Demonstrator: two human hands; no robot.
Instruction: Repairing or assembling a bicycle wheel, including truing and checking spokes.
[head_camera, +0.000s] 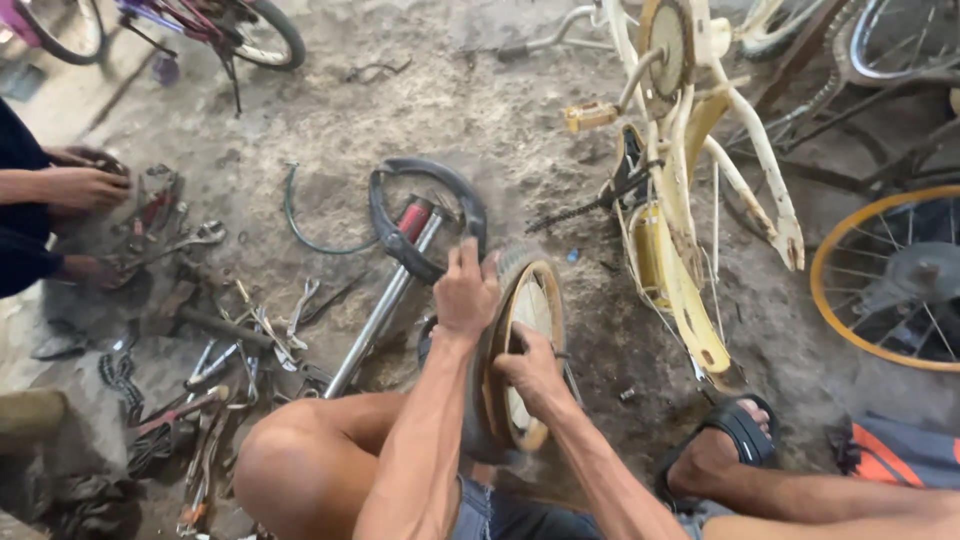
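Observation:
A small bicycle wheel with a yellow rim (528, 330) and a grey tyre (478, 400) stands upright between my knees. My left hand (465, 292) grips the top of the tyre at the rim's edge. On the wheel's inner side, my right hand (530, 368) presses fingers against the rim and tyre. A loose black inner tube (425, 215) lies on the ground just beyond the wheel.
A metal floor pump (385, 305) lies left of the wheel. Scattered wrenches and tools (215, 350) cover the ground at left, where another person's hands (80, 190) work. An upturned cream bicycle frame (690, 180) and a yellow-rimmed wheel (885, 280) stand at right.

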